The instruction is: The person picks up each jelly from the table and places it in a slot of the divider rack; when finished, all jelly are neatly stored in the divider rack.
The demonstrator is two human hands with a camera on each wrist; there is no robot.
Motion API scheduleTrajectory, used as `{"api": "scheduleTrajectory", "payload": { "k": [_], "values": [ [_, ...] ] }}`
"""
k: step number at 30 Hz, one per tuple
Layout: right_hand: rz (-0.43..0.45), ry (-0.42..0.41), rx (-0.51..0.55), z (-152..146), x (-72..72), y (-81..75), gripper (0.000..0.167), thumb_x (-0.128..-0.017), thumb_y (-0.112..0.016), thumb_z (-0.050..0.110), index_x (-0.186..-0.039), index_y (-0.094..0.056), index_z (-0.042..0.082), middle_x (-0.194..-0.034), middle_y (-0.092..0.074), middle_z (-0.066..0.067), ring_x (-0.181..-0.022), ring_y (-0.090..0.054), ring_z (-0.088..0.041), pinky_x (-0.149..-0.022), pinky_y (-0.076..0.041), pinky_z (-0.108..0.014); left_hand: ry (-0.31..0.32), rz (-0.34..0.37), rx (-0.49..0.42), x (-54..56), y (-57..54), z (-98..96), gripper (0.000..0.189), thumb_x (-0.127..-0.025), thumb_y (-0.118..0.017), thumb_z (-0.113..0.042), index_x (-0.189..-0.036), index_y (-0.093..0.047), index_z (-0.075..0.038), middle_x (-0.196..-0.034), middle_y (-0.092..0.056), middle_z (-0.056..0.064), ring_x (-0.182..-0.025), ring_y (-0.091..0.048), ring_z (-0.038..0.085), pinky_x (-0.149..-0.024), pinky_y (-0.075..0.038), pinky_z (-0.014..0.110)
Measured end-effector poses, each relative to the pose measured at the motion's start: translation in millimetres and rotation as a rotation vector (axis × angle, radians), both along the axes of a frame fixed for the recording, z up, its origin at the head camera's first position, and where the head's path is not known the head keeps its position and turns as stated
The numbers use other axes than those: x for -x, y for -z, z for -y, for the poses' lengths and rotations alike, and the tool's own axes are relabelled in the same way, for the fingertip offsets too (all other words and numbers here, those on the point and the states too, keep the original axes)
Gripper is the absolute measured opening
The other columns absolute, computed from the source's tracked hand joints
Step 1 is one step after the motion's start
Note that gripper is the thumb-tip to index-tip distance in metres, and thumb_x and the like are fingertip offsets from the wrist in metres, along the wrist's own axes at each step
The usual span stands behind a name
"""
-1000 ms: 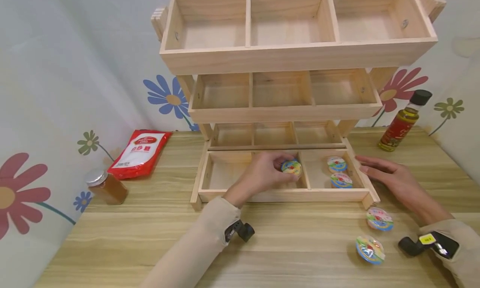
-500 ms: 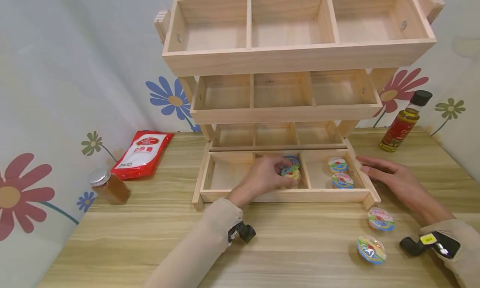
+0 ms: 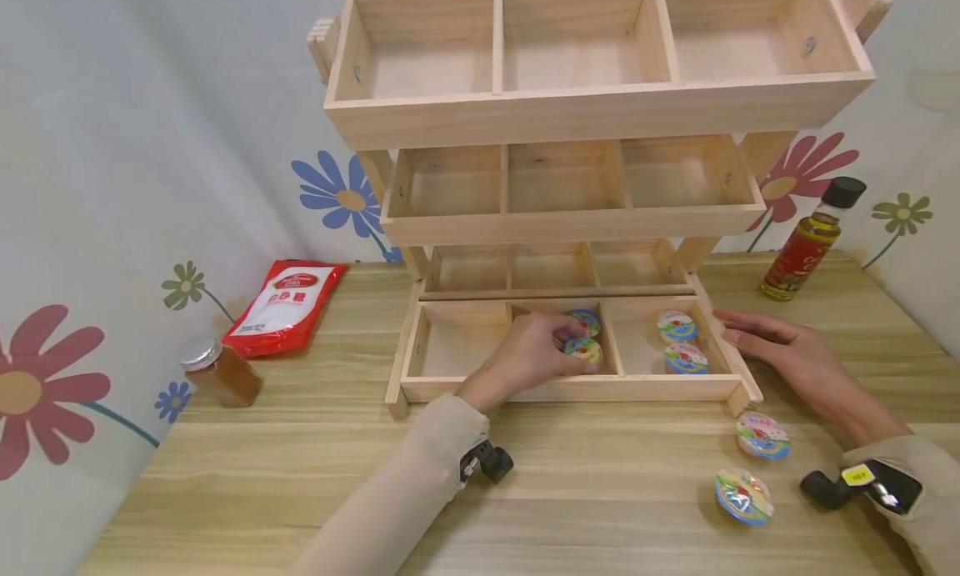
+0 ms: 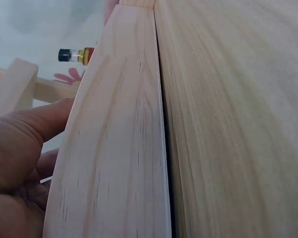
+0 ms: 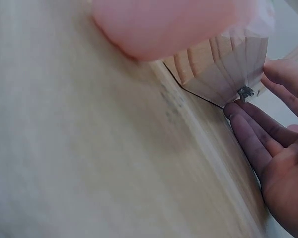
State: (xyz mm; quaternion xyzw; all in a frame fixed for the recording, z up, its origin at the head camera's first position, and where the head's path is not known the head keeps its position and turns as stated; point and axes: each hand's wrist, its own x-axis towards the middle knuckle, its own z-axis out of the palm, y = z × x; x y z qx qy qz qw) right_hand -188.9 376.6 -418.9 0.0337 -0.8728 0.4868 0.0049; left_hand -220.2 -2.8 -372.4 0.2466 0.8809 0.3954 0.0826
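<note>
In the head view my left hand [image 3: 528, 351] reaches into the bottom tier's middle compartment. Thumb and fingers pinch a small jelly cup [image 3: 583, 352] with a printed lid; another jelly cup [image 3: 586, 321] lies just behind it. The left wrist view has the front board [image 4: 114, 129] hiding the fingertips and cup. My right hand [image 3: 798, 359] rests against the right side of the wooden rack [image 3: 600, 116], its fingers fairly straight, touching the wood beside a metal bolt [image 5: 246, 92] in the right wrist view. Two jelly cups, a rear one [image 3: 677, 326] and a front one [image 3: 686, 358], sit in the right compartment.
Two more jelly cups, one [image 3: 762, 435] nearer the rack and one [image 3: 743, 496] nearer me, lie on the table [image 3: 585, 493]. An oil bottle [image 3: 801, 251] stands at right. At left are a red-and-white sugar bag [image 3: 287, 308] and a spice jar [image 3: 225, 376].
My left hand has lowered the jelly cup slightly toward the front of the middle compartment, and the cup behind has come into view. The right hand has stayed in place.
</note>
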Motion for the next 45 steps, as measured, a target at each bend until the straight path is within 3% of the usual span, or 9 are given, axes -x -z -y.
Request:
{"api": "scheduleTrajectory", "payload": {
  "k": [9,17,25,38,45],
  "values": [
    [0.007,0.001,0.050,2,0.0,-0.4,0.051,-0.108,-0.065,0.034,-0.154,-0.058,0.013,-0.124,-0.062,0.036,-0.119,-0.046,0.019,-0.091,-0.038,-0.005,0.015,-0.011,0.024,2.5,-0.7,-1.0,0.041,-0.084,-0.094,-0.025,-0.120,-0.079,-0.012,-0.113,-0.077,-0.002,-0.093,-0.066,0.008,-0.084,-0.055,0.023],
    [0.008,-0.004,0.031,1,-1.1,0.2,0.052,-0.108,-0.065,0.034,-0.154,-0.057,0.012,-0.124,-0.061,0.037,-0.118,-0.046,0.018,-0.090,-0.038,-0.004,0.022,-0.045,0.026,3.7,1.1,-4.0,0.039,-0.082,-0.096,-0.022,-0.116,-0.080,-0.010,-0.100,-0.078,-0.002,-0.085,-0.066,0.006,-0.078,-0.053,0.020],
    [0.008,-0.001,0.021,0,-1.3,0.2,0.052,-0.108,-0.065,0.035,-0.154,-0.058,0.013,-0.124,-0.061,0.038,-0.118,-0.046,0.018,-0.089,-0.037,-0.004,0.021,-0.031,0.009,2.8,1.8,-4.0,0.038,-0.083,-0.095,-0.022,-0.115,-0.080,-0.009,-0.103,-0.077,-0.001,-0.087,-0.067,0.007,-0.079,-0.054,0.021],
    [0.014,0.001,0.038,1,-0.7,0.5,0.052,-0.108,-0.065,0.035,-0.154,-0.057,0.013,-0.126,-0.061,0.037,-0.119,-0.046,0.018,-0.090,-0.038,-0.005,0.087,0.018,-0.036,3.6,-3.5,7.3,0.036,-0.086,-0.092,-0.019,-0.118,-0.078,-0.007,-0.109,-0.077,0.002,-0.093,-0.071,0.011,-0.084,-0.056,0.022],
    [0.002,-0.013,0.063,0,-0.2,2.2,0.049,-0.109,-0.064,0.031,-0.154,-0.058,0.015,-0.124,-0.062,0.036,-0.118,-0.047,0.018,-0.090,-0.039,-0.005,0.076,0.012,-0.079,2.0,-7.3,14.9,0.033,-0.087,-0.091,-0.019,-0.116,-0.080,-0.010,-0.110,-0.078,0.002,-0.094,-0.073,0.010,-0.085,-0.057,0.023]
  ]
}}
